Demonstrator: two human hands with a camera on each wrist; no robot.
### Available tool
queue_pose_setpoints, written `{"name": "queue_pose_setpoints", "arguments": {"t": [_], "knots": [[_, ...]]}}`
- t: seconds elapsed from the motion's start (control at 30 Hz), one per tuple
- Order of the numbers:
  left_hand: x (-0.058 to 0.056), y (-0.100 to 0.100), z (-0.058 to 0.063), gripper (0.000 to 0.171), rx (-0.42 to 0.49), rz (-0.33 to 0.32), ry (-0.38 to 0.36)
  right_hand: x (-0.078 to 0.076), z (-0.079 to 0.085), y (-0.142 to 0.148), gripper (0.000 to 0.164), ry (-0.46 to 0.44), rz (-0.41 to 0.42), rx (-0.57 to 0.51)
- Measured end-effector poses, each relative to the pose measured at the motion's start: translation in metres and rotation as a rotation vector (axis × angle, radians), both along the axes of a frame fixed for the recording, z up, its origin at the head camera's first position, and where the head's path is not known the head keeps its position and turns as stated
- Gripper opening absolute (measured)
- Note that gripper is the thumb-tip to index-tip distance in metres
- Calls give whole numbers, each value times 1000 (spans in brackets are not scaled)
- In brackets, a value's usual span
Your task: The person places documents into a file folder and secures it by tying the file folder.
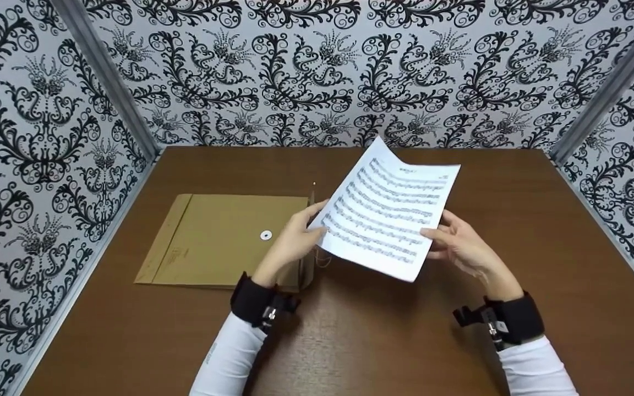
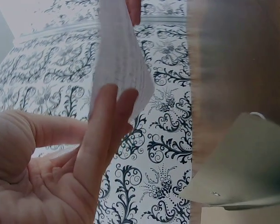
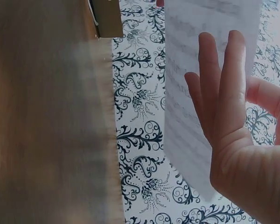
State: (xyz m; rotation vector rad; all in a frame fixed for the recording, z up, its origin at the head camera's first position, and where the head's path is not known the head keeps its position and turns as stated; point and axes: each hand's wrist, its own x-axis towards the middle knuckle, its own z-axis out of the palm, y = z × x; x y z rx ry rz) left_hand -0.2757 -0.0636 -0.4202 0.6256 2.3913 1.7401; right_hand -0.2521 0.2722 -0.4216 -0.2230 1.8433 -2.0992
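A printed sheet of music [image 1: 386, 212] is held up above the table, bowed slightly along its length. My left hand [image 1: 299, 235] pinches its left edge, thumb on the printed face and fingers behind. On the opposite edge my right hand [image 1: 463, 245] pinches the paper the same way, its thumb on top. The left wrist view shows the fingers [image 2: 95, 135] against the back of the sheet [image 2: 116, 56]. In the right wrist view, several fingers [image 3: 231, 84] lie along the back of the paper [image 3: 186, 107]. Whether it is one sheet or several, I cannot tell.
A brown envelope [image 1: 223, 236] with a white button lies on the left of the brown table [image 1: 383, 341], partly under my left arm. Its flap [image 2: 247, 163] stands raised at the right end, with a thin string [image 1: 322, 257] hanging there. Patterned walls [image 1: 317, 71] enclose the table.
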Motion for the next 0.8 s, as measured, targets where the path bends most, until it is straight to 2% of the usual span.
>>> {"name": "queue_pose_setpoints", "arguments": {"t": [0.17,0.3,0.43,0.6,0.8], "knots": [[-5,-9,0,62,99,-52,-75,-1,3,7,68,-15,-54,2],[-7,-16,1,63,154,-55,-154,-1,6,12,77,-49,-100,-25],[-9,-21,1,66,177,-60,-201,-1,8,16,79,-62,-120,-49],[-12,-25,0,69,192,-70,-230,-3,7,20,71,-60,-136,-64],[-15,-32,-2,67,218,-76,-247,-3,7,28,48,-58,-174,-82]]}}
